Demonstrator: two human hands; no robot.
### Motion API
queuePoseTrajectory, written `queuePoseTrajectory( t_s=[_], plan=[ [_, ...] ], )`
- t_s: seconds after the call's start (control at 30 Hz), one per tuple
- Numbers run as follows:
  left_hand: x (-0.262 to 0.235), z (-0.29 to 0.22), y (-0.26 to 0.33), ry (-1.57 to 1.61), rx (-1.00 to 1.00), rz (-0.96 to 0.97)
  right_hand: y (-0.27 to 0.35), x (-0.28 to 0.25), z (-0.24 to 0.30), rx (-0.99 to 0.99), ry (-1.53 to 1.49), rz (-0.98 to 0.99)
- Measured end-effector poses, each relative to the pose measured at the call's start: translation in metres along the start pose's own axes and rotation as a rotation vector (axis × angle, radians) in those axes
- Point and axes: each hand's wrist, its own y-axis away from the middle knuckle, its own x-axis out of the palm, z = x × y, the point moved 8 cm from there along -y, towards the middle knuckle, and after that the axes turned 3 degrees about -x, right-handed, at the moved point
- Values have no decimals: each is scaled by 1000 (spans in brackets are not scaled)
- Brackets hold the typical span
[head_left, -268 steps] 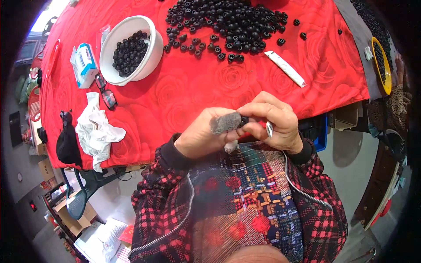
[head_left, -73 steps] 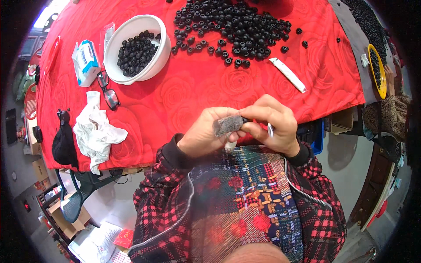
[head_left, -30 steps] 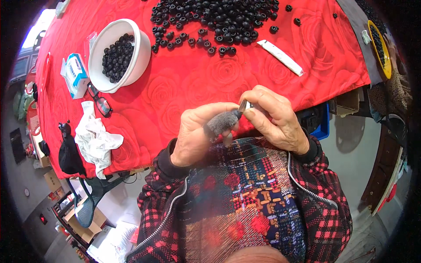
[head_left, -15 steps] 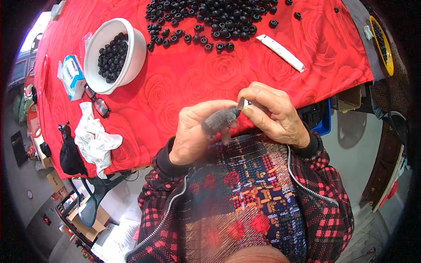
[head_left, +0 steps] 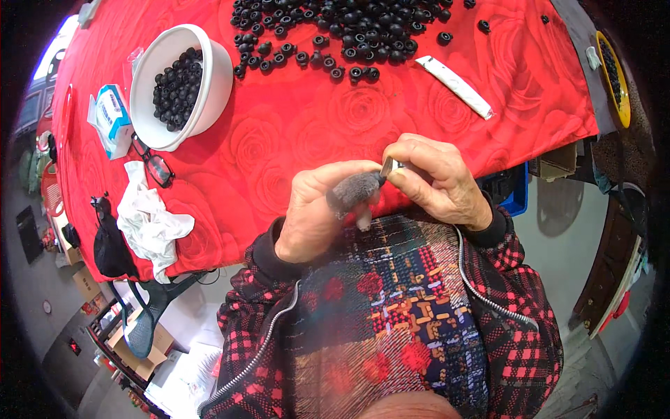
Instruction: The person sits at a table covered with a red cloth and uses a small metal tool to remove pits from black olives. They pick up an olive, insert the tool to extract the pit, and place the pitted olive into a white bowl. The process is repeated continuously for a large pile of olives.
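Note:
My left hand (head_left: pixel 307 209) is closed in front of my chest, with a worn grey fabric cover (head_left: pixel 354 194) around part of its fingers. A small black piece (head_left: pixel 382 179) shows at the fingertips there, mostly hidden by the hands. My right hand (head_left: pixel 440 181) pinches a small flat metal blade (head_left: pixel 388 166) between thumb and forefinger, its edge touching or very near the black piece. Beyond the hands, a large heap of small round black parts (head_left: pixel 370 35) lies on the red tablecloth (head_left: pixel 307 119).
To the left stands a white bowl (head_left: pixel 220 91) holding more black parts. Near it are a blue-and-white packet (head_left: pixel 112 122), eyeglasses (head_left: pixel 159 169), a white cloth (head_left: pixel 148 216) and a black pouch (head_left: pixel 112 244). A white strip (head_left: pixel 455 87) lies at right; a yellow tray (head_left: pixel 623 105) sits farther right.
Both hands stay together at nearly the same spot. The metal blade in my right hand has tilted slightly, and the table view has shifted a little.

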Motion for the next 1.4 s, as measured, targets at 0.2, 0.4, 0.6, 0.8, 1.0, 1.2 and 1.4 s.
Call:
queuePoseTrajectory(
  t_s=[0.2,0.4,0.6,0.8,1.0,1.2,1.4],
  plan=[
    [-10,-7,-13,74,-21,-96,7,13,11,-91,-58,72],
    [8,-1,-13,105,-175,31,-4,-14,18,-130,108,-203],
    [9,7,-8,102,-168,37,-6,2,40,-416,308,-213],
    [5,1,1,302,-98,89,-5,10,50,-493,300,-260],
    [-54,-154,74,-577,839,-663,4,-9,33,-375,362,-338],
    [-123,-229,97,-1274,983,-1230,0,-10,9,-222,310,-364],
    [-17,-112,8,-1586,963,-591,2,-10,0,-195,342,-355]
  ],
)
